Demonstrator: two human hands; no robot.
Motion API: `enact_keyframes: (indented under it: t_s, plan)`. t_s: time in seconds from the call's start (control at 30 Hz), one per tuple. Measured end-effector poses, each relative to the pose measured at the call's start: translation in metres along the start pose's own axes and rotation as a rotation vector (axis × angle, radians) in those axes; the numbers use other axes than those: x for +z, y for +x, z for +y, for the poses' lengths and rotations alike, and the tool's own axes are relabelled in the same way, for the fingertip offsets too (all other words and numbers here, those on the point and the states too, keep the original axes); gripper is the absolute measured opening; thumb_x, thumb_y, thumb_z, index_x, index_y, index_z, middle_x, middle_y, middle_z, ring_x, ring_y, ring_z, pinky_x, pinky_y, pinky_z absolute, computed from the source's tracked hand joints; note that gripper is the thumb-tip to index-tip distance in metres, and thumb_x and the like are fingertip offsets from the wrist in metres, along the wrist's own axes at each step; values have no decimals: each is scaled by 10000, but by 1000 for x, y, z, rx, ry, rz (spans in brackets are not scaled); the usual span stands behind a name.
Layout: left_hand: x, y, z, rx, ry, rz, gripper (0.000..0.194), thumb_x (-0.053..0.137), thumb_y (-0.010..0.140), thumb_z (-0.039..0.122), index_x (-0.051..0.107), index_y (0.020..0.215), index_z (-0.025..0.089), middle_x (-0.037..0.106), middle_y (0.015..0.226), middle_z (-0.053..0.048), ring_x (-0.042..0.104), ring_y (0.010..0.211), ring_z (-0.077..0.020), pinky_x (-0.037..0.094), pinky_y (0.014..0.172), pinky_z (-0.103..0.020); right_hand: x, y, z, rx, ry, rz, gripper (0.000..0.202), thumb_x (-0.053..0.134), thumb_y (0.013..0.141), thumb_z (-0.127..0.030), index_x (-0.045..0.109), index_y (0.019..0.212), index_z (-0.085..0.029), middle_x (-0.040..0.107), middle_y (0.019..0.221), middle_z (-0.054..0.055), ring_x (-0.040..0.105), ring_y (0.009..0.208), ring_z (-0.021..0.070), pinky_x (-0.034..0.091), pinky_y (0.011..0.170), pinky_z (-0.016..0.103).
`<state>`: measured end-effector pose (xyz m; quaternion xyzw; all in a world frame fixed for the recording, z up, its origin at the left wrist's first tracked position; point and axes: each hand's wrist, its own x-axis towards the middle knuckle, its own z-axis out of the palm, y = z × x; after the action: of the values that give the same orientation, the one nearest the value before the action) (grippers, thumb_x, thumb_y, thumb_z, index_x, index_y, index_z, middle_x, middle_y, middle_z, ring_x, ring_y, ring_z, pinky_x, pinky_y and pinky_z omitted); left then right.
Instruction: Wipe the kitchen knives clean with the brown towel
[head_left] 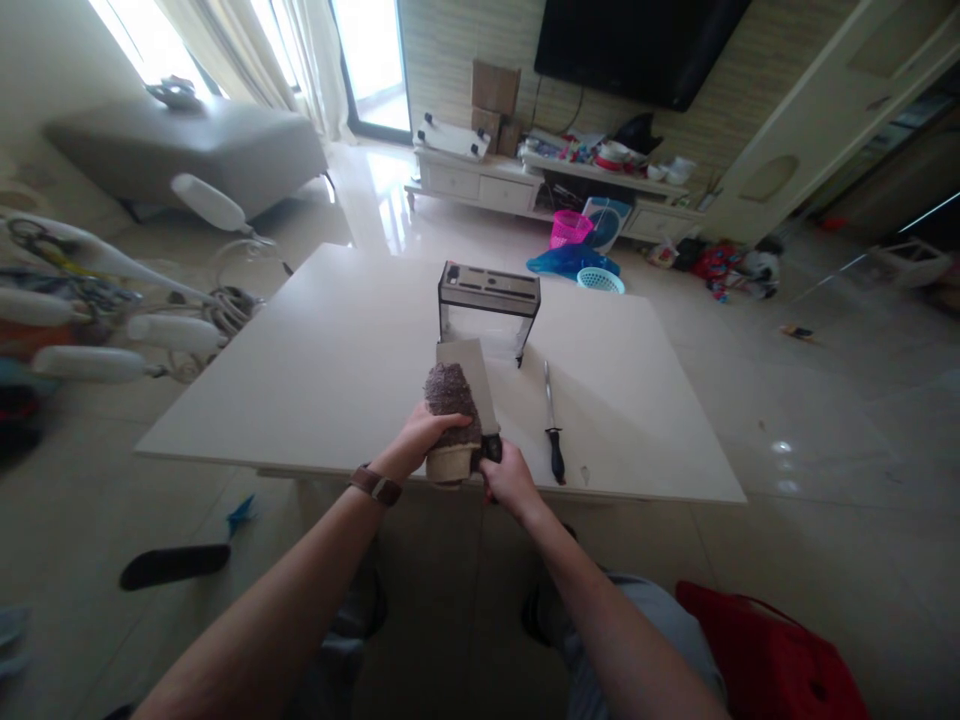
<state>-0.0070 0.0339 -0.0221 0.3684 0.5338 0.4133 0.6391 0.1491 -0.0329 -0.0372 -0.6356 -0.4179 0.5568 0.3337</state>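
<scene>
A white table (315, 370) carries a clear knife block (489, 312) toward its far middle and a black-handled sharpening steel (553, 422) lying near the right front edge.

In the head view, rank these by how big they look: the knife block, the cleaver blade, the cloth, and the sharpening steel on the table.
1. knife block, clearly largest.
2. cleaver blade and cloth: too alike to rank; the cloth covers part of the blade and is bunched in the left hand.
3. sharpening steel, long but thinnest.
</scene>
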Motion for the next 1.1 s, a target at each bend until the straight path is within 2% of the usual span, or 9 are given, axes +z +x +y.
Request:
enact_keyframes:
  t_s: [0.1, 0.23, 0.4, 0.6, 0.7, 0.83, 1.1]
  plan:
    - [9, 2, -9, 9, -97, 52, 560, 896, 517, 240, 737, 1040, 116, 785, 1022, -117, 737, 852, -233, 607, 824, -369, 0, 1, 3, -26, -34, 13, 148, 567, 710, -149, 581, 852, -186, 526, 488, -79, 505, 367, 115, 402, 390, 198]
    - [12, 5, -10, 12, -45, 54, 561, 924, 473, 237, 752, 991, 110, 791, 1002, -121, 745, 887, -257, 610, 856, -390, -2, 5, 8, -13, -45, 16, 172, 570, 715, -166, 598, 884, -177, 537, 505, -69, 498, 354, 117, 386, 379, 202]
    - [14, 4, -5, 59, 9, 52, 543, 921, 494, 242, 761, 994, 104, 793, 1013, -121, 746, 900, -261, 610, 866, -394, -3, 6, 10, -19, -51, 25, 176, 574, 721, -189, 608, 892, -174, 545, 513, -64, 500, 369, 117, 410, 407, 211]
    - [19, -2, -14, 98, -42, 90, 575, 915, 504, 230, 742, 1041, 118, 785, 1067, -118, 740, 927, -253, 605, 881, -396, -3, 5, 9, -51, -58, 47, 191, 573, 707, -202, 622, 889, -171, 601, 561, -35, 562, 449, 134, 461, 476, 222]
    - [18, -4, -15, 95, -4, 102, 522, 907, 508, 224, 746, 992, 115, 787, 1026, -113, 738, 909, -248, 603, 880, -393, -2, 4, 9, -48, -53, 43, 178, 577, 698, -221, 615, 867, -179, 597, 553, -38, 546, 424, 134, 444, 439, 224]
    - [14, -1, -9, 92, 91, 79, 470, 892, 494, 202, 761, 937, 117, 788, 963, -96, 732, 868, -241, 604, 842, -382, 0, 4, 8, -18, 0, 14, 156, 570, 665, -221, 574, 820, -201, 540, 484, -68, 490, 340, 134, 387, 351, 225]
    - [2, 4, 11, 70, 230, -1, 488, 896, 450, 193, 757, 911, 113, 780, 906, -87, 716, 810, -237, 597, 768, -371, 2, 6, 8, -39, 81, 5, 162, 586, 654, -252, 550, 806, -208, 500, 441, -89, 454, 317, 122, 399, 354, 229]
